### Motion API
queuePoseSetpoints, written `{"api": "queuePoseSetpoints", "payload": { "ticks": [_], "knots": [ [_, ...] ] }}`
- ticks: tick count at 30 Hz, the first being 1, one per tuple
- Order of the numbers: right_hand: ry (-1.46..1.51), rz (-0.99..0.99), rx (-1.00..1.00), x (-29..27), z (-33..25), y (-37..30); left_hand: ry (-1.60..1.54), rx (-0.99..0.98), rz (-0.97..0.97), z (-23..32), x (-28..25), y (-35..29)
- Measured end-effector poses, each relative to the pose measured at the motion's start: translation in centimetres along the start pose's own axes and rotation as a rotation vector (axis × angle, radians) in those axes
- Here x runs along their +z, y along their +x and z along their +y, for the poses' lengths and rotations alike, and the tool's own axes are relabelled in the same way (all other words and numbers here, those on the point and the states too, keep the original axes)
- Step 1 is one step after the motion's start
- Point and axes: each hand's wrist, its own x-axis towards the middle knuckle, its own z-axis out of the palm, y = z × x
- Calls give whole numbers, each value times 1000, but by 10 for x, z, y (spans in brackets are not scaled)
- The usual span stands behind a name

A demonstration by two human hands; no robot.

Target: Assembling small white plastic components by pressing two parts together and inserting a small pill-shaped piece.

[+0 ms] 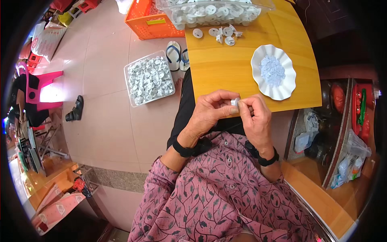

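Over the near edge of the wooden table (225, 76), my left hand (206, 111) pinches a small white round plastic part (234, 102) between thumb and fingers. My right hand (256, 117) meets it from the other side, thumb and forefinger pressed together at the part. Whatever the right fingertips hold, if anything, is hidden. To the right stands a white scalloped dish (288, 91) with a heap of small pale bluish pieces (272, 71). Several similar white plastic parts (229, 40) lie loose farther back on the table.
A clear bin (173, 18) of white parts stands at the table's far end, beside an orange crate (137, 24). On the floor at left sit a clear tub (135, 103) full of white parts, flip-flops (173, 56) and a black sandal (75, 109). Shelves (338, 149) hold bags at right.
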Motion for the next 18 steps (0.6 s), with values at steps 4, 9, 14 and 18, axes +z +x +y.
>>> {"api": "queuePoseSetpoints", "payload": {
  "ticks": [4,9,14,18],
  "knots": [
    [22,0,-42,3,3,1,60,12,10,3,-2,0],
    [199,10,61,5,7,-3,3,4,28,4,1,0],
    [245,8,115,4,7,0,-45,5,22,1,0,3],
    [233,-2,101,1,4,3,-37,22,19,3,0,3]
  ]
}}
